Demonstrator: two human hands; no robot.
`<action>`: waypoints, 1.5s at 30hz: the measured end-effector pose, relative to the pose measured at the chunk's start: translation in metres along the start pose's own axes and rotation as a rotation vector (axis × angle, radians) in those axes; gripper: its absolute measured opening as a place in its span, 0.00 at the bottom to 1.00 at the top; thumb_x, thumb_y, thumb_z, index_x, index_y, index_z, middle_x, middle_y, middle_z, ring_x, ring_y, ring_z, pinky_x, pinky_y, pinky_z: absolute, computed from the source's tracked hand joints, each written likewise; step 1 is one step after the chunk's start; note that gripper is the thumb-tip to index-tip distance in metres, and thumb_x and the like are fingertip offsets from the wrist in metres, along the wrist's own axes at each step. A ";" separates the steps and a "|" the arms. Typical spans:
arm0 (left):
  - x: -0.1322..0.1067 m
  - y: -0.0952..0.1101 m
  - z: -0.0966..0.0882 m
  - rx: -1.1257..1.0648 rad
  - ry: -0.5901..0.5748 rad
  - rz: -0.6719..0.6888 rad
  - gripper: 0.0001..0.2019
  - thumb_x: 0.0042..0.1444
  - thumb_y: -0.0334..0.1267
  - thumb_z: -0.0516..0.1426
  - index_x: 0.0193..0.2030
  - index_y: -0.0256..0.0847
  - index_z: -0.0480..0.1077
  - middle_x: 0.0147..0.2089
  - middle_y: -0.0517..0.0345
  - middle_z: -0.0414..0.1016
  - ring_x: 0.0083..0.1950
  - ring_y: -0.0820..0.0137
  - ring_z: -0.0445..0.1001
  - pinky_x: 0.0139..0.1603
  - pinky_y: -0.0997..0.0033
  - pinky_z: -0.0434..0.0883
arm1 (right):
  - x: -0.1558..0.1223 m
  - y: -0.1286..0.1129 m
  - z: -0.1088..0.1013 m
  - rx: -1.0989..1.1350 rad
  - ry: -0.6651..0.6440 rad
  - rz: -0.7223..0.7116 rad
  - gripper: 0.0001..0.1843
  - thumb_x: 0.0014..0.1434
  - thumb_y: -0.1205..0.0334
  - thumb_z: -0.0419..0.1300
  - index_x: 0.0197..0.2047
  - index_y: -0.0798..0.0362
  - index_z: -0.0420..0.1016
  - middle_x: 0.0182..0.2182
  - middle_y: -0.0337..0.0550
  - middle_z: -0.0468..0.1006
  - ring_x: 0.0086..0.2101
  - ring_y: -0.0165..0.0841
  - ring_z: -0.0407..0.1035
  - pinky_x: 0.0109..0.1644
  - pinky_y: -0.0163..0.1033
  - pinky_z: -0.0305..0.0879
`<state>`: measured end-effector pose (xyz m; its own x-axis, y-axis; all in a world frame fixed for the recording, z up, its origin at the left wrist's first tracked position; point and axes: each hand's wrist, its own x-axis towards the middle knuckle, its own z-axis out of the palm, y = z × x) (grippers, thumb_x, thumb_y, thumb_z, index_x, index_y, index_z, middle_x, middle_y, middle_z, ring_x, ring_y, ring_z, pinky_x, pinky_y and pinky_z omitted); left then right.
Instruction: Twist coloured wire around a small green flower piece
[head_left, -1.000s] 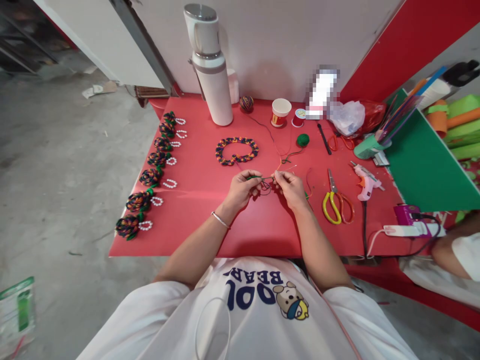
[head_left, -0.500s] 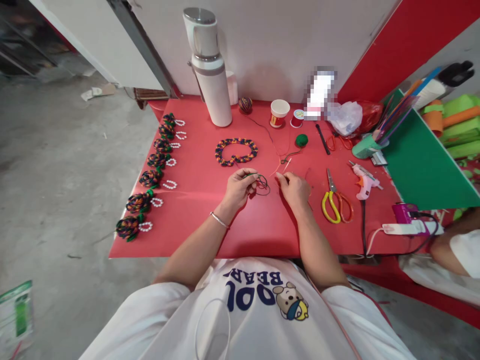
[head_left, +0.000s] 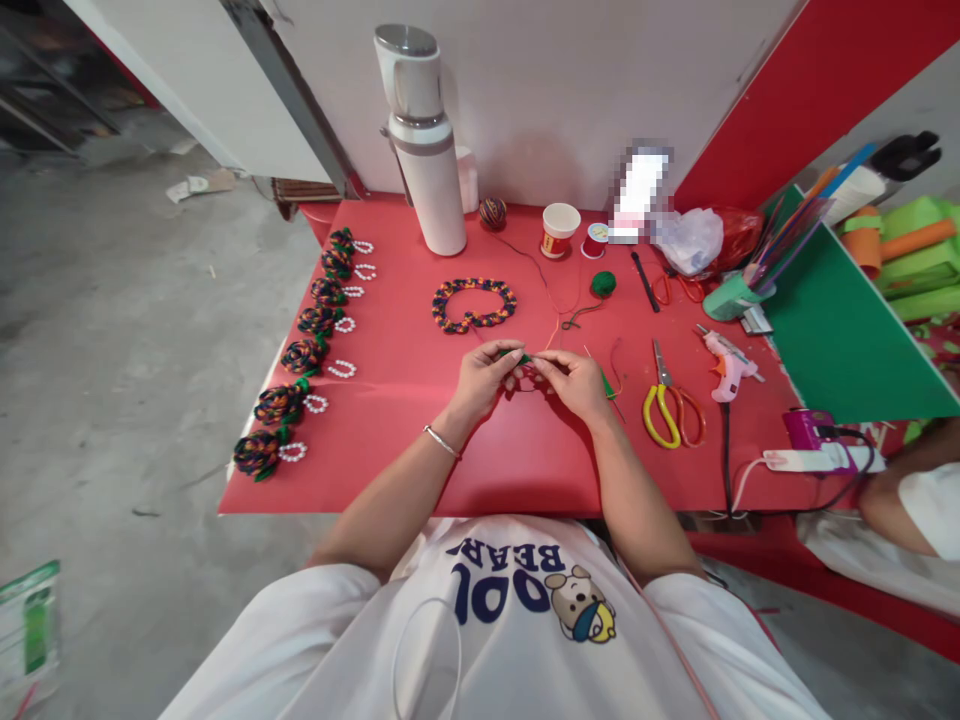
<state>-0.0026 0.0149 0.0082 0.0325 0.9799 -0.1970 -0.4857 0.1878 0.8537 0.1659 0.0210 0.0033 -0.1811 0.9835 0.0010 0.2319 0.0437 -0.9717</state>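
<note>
My left hand (head_left: 484,382) is closed in a pinch on a small piece of green yarn (head_left: 516,357), partly covered by the fingers. From the right, my right hand (head_left: 576,384) pinches at the same green yarn, its fingertips almost meeting the left ones. A dark loose strand hangs just below the fingers. Beside my right hand lie a small green piece (head_left: 607,386) and a thin pink thread. Beyond the hands rests a multicoloured braided yarn loop (head_left: 489,319). A green yarn ball (head_left: 603,284) trails a strand toward them.
Several yarn flowers (head_left: 304,356) with white bead loops line the left edge. Yellow-and-red-handled scissors (head_left: 661,412) and a pink glue gun (head_left: 726,368) lie right. Behind stand a white flask (head_left: 429,185), a paper cup (head_left: 559,231) and a multicoloured yarn ball (head_left: 493,213). Another person's arm shows far right.
My right hand has moved left to meet my left hand at the green yarn. The dangling dark loop has drawn in under the fingers. A green piece beside the right hand now shows.
</note>
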 end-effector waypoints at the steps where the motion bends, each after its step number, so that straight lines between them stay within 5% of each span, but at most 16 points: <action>1: 0.000 0.000 0.000 -0.004 -0.010 -0.007 0.24 0.41 0.47 0.74 0.41 0.35 0.76 0.21 0.63 0.75 0.15 0.76 0.64 0.13 0.76 0.62 | 0.000 0.000 -0.001 -0.019 0.015 -0.018 0.17 0.63 0.46 0.63 0.43 0.49 0.85 0.31 0.43 0.85 0.31 0.36 0.79 0.34 0.39 0.74; 12: 0.001 -0.002 -0.001 0.006 0.040 -0.009 0.22 0.39 0.40 0.74 0.41 0.35 0.76 0.25 0.62 0.77 0.18 0.78 0.68 0.16 0.78 0.63 | -0.004 -0.008 -0.001 -0.106 -0.085 -0.053 0.14 0.63 0.51 0.61 0.39 0.51 0.82 0.29 0.41 0.83 0.28 0.33 0.74 0.34 0.36 0.68; 22: 0.003 -0.004 -0.001 0.016 0.033 -0.042 0.22 0.44 0.51 0.72 0.38 0.36 0.75 0.22 0.64 0.74 0.15 0.77 0.65 0.14 0.76 0.62 | -0.004 -0.009 0.002 -0.071 -0.077 -0.025 0.14 0.62 0.51 0.60 0.37 0.51 0.81 0.21 0.36 0.74 0.22 0.29 0.64 0.27 0.34 0.60; 31: 0.000 -0.003 0.001 0.005 -0.039 -0.080 0.23 0.43 0.52 0.72 0.35 0.37 0.72 0.22 0.64 0.74 0.15 0.76 0.66 0.12 0.76 0.62 | -0.004 -0.009 0.003 0.041 -0.065 0.028 0.16 0.61 0.46 0.63 0.38 0.51 0.80 0.24 0.38 0.78 0.23 0.30 0.71 0.28 0.36 0.69; 40: 0.002 0.000 0.000 -0.001 0.044 -0.069 0.21 0.45 0.51 0.71 0.34 0.39 0.68 0.20 0.65 0.71 0.14 0.77 0.64 0.13 0.77 0.58 | -0.003 -0.008 0.003 0.079 -0.095 0.076 0.16 0.59 0.45 0.65 0.39 0.50 0.81 0.29 0.42 0.83 0.26 0.33 0.77 0.29 0.37 0.75; 45: 0.003 -0.001 -0.002 -0.034 0.049 -0.073 0.19 0.47 0.44 0.69 0.42 0.39 0.71 0.20 0.67 0.71 0.15 0.76 0.64 0.14 0.78 0.58 | -0.003 -0.008 0.000 0.057 -0.070 0.039 0.15 0.60 0.47 0.65 0.38 0.50 0.81 0.29 0.42 0.83 0.27 0.33 0.76 0.32 0.38 0.74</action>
<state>-0.0040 0.0173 0.0062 0.0265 0.9589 -0.2824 -0.5126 0.2556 0.8197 0.1649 0.0182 0.0107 -0.2401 0.9694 -0.0517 0.1857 -0.0064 -0.9826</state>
